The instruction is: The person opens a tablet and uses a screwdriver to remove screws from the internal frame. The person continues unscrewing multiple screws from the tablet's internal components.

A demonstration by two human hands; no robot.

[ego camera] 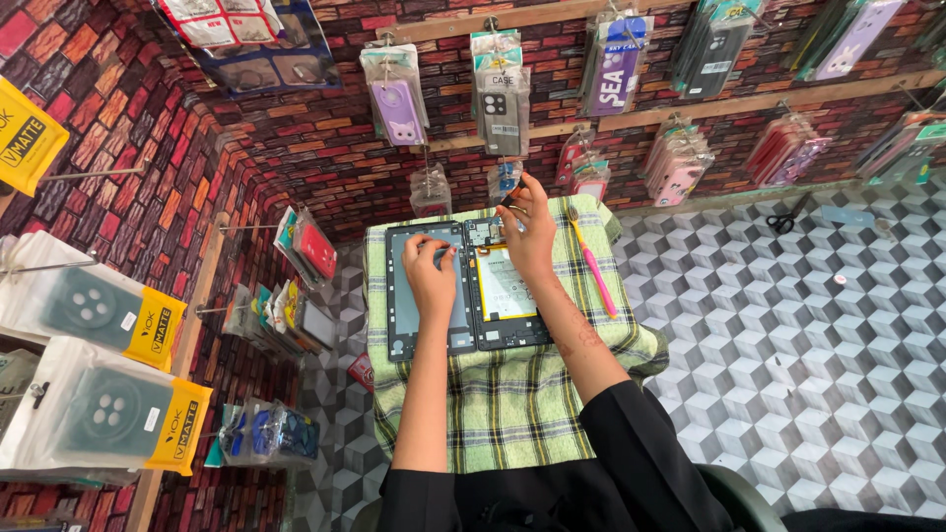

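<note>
An opened tablet is laid flat on a checked cloth over the surface. Its back shell is pressed down by the left hand, grip flat and apart. A small tool is pinched by the right hand above the exposed board. The tablet is judged thin, stiff and fragile; it is best held by the frame edges.

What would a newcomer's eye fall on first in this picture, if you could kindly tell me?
Probably the opened tablet lying in two halves on the green checked cloth at the centre, with the left hand pressing on one half and the right hand raised at its far edge. Next, the brick-pattern walls hung with packaged phone cases, and a pink toothbrush right of the tablet.
</note>
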